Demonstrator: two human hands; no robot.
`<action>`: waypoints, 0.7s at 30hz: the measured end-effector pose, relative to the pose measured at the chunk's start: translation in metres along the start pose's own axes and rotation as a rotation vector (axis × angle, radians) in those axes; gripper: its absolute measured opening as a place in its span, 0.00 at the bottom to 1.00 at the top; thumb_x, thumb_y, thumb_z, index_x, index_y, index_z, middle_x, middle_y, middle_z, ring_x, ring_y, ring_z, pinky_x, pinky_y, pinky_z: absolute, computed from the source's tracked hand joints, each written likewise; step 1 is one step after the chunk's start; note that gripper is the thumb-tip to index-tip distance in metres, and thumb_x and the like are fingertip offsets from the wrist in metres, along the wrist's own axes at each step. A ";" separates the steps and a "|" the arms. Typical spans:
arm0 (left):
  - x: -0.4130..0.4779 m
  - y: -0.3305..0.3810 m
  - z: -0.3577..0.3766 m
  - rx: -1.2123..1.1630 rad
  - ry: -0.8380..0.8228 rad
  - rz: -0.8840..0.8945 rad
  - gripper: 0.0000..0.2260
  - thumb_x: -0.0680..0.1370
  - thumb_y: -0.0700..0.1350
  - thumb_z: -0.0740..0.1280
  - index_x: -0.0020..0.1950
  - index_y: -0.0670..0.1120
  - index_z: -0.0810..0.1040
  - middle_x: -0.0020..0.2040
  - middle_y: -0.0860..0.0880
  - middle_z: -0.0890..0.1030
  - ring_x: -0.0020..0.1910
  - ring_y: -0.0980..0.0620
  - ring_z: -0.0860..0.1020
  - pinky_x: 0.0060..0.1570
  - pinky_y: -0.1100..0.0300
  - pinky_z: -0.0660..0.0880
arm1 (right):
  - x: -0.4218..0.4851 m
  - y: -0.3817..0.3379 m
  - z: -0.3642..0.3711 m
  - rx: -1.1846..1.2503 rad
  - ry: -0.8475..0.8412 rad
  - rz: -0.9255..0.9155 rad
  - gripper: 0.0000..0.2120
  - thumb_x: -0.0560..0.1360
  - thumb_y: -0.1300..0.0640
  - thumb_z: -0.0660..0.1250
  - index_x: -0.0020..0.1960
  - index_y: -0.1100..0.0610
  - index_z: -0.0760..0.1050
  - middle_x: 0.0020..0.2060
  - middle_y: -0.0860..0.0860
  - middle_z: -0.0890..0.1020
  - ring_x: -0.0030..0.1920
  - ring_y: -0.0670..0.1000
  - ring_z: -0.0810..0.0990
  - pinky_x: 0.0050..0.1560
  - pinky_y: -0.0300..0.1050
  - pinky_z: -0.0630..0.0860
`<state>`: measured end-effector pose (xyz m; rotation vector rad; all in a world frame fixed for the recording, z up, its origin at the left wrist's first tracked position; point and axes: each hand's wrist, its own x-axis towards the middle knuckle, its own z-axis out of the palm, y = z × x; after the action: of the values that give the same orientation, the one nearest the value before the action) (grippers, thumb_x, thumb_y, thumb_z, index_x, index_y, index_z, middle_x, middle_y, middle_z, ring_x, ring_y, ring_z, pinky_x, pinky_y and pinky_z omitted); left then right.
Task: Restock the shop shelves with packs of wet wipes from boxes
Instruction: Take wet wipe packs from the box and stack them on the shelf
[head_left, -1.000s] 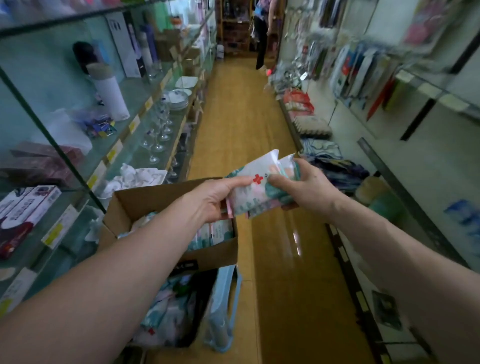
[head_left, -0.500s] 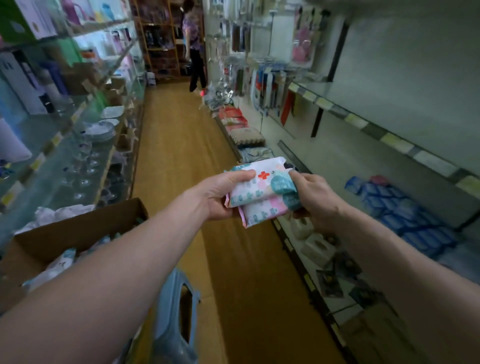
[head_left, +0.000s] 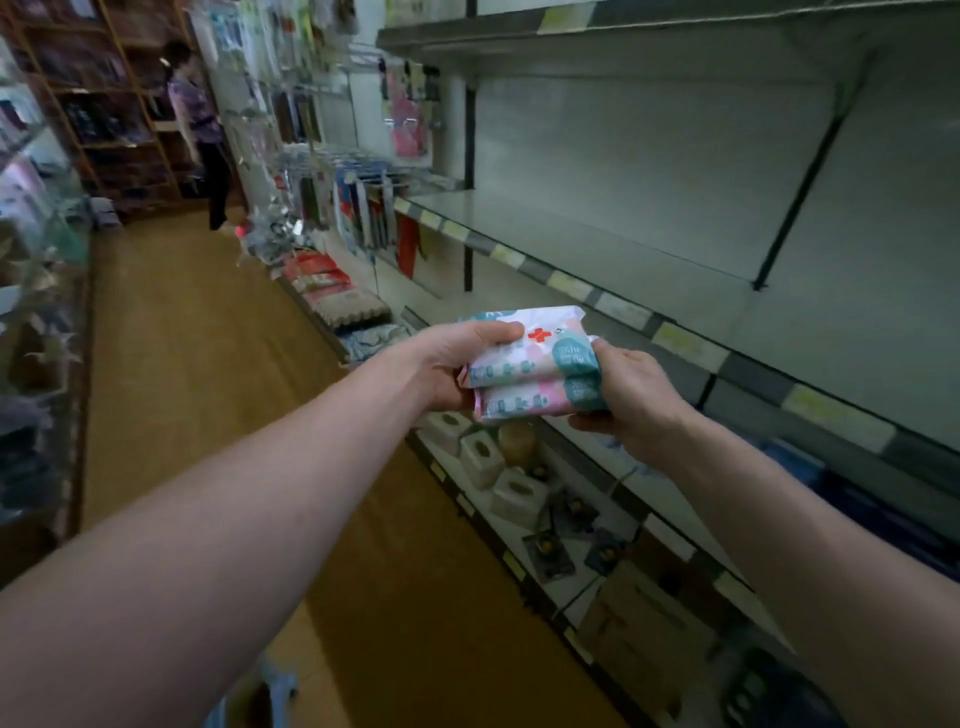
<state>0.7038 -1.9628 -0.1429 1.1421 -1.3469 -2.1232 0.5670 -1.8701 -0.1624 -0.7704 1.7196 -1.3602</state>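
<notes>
Packs of wet wipes (head_left: 535, 364), two stacked, held in mid-air in the shop aisle.

Left hand (head_left: 452, 364) grips the stack's left end, thumb on top; right hand (head_left: 634, 395) grips the right end, fingers curled round both packs. The stack hangs in front of and a little below the grey middle shelf (head_left: 597, 234), touching nothing else. Risks: the wrappers look like slick film and the packs are clamped only at their ends, so the lower pack may slide out if either grip eases, likely landing among the white boxes (head_left: 480, 457) on the bottom shelf. The shelf's front label strip (head_left: 623, 312) stands proud; a low approach could catch the packs' edge and knock them askew.
</notes>
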 end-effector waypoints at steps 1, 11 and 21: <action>0.007 0.005 0.010 0.025 -0.021 -0.006 0.05 0.79 0.42 0.65 0.50 0.41 0.75 0.40 0.43 0.84 0.37 0.46 0.83 0.41 0.49 0.80 | 0.003 0.000 -0.009 0.027 0.024 0.000 0.18 0.83 0.49 0.53 0.59 0.60 0.74 0.42 0.57 0.83 0.34 0.51 0.83 0.27 0.41 0.76; 0.100 0.036 0.095 0.175 -0.237 -0.038 0.07 0.77 0.42 0.68 0.53 0.41 0.75 0.43 0.43 0.84 0.41 0.45 0.83 0.45 0.47 0.81 | 0.036 -0.009 -0.089 0.105 0.297 0.017 0.16 0.84 0.50 0.51 0.50 0.55 0.75 0.40 0.54 0.82 0.32 0.48 0.82 0.25 0.39 0.75; 0.176 0.048 0.179 0.303 -0.496 -0.092 0.10 0.74 0.44 0.71 0.52 0.41 0.77 0.42 0.42 0.84 0.37 0.45 0.83 0.40 0.50 0.82 | 0.061 -0.003 -0.153 0.343 0.639 0.052 0.16 0.83 0.52 0.53 0.45 0.56 0.76 0.37 0.54 0.83 0.33 0.51 0.82 0.28 0.42 0.78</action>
<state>0.4513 -2.0019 -0.1392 0.8151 -1.9201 -2.4321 0.4034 -1.8476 -0.1562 -0.0895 1.8667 -1.9343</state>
